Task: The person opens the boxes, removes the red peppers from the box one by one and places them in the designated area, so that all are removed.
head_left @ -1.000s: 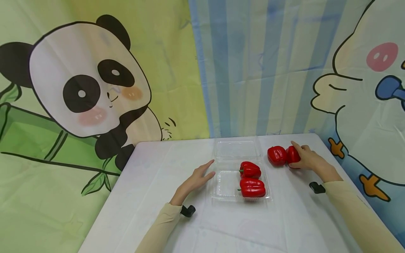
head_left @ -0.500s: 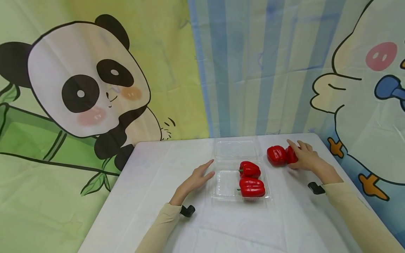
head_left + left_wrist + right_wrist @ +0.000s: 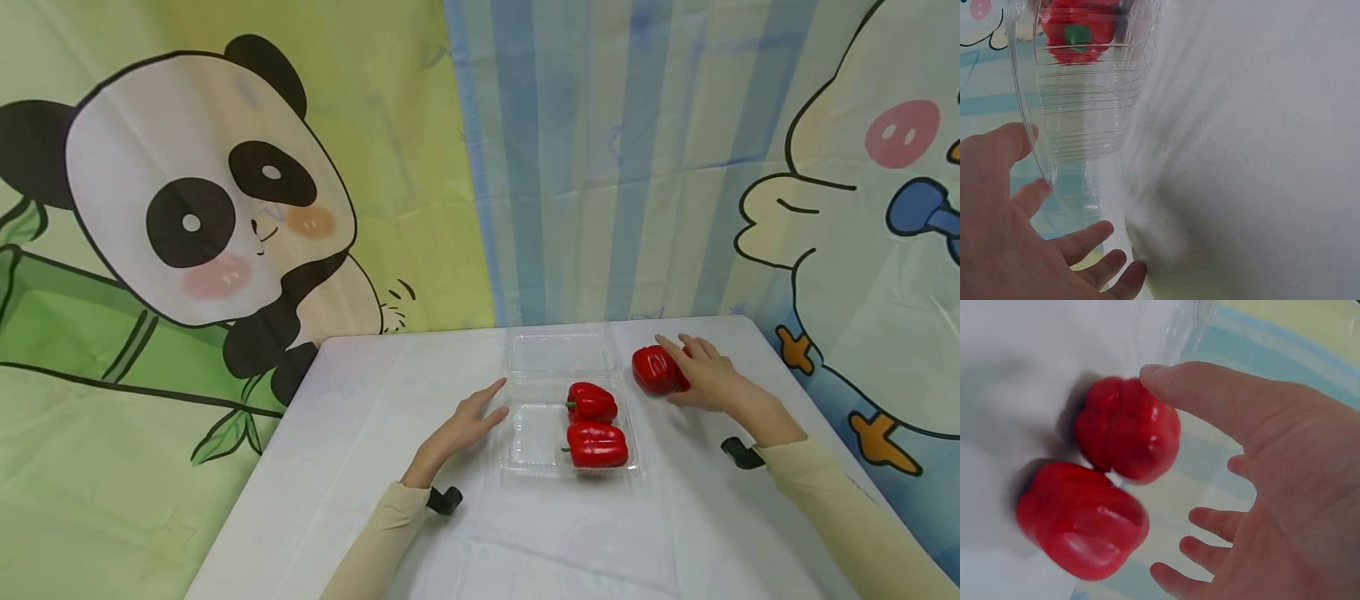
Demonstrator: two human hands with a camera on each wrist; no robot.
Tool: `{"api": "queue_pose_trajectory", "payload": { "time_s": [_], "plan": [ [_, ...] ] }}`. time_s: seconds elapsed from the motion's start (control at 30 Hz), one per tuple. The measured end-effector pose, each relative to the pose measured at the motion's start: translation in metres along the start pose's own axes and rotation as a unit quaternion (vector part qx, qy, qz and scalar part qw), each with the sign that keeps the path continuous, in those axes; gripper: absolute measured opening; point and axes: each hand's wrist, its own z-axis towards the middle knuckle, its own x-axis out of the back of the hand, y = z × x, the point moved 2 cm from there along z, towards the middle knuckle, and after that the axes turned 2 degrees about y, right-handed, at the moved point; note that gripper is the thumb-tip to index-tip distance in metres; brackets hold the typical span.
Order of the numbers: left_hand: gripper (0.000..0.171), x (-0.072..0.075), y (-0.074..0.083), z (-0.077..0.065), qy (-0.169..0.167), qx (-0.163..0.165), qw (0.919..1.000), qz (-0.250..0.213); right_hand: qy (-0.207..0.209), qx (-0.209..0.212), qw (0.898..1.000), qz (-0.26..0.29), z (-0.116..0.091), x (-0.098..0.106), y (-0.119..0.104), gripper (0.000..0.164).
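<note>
My right hand point(image 3: 708, 379) hovers over two red bell peppers on the right of the table, fingers spread and gripping neither. The left pepper point(image 3: 654, 370) shows beyond my fingertips, and my thumb overlaps it in the right wrist view. Its neighbour point(image 3: 1085, 522) is mostly hidden behind the hand in the head view. A clear plastic clamshell box point(image 3: 536, 433) lies opened mid-table, holding a red pepper point(image 3: 592, 402) and a nearer one point(image 3: 597, 445) on its right side. Beside the box's left edge is my left hand point(image 3: 465, 421), its fingers relaxed, fingertips right at the rim.
The box's lid point(image 3: 562, 354) lies folded back towards the far table edge. A white cloth covers the table point(image 3: 420, 367). Behind it hangs a printed curtain point(image 3: 585, 167) with a panda and stripes. Each wrist carries a small black camera.
My right hand has shifted left from the right-hand pepper until its fingers reach over the left one, covering more of the right one. The left hand and the box stay put.
</note>
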Motion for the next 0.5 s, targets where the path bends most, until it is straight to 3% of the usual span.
{"api": "queue_pose_trajectory", "payload": {
  "time_s": [0.3, 0.5],
  "plan": [
    [0.062, 0.000, 0.001, -0.001, 0.005, -0.010, 0.9999, 0.000, 0.006, 0.042, 0.999, -0.006, -0.003, 0.000, -0.019, 0.103],
    [0.063, 0.000, 0.000, 0.000, -0.002, 0.006, 1.0000, -0.001, 0.011, 0.088, 0.996, -0.011, -0.007, -0.003, -0.034, 0.101]
  ]
}}
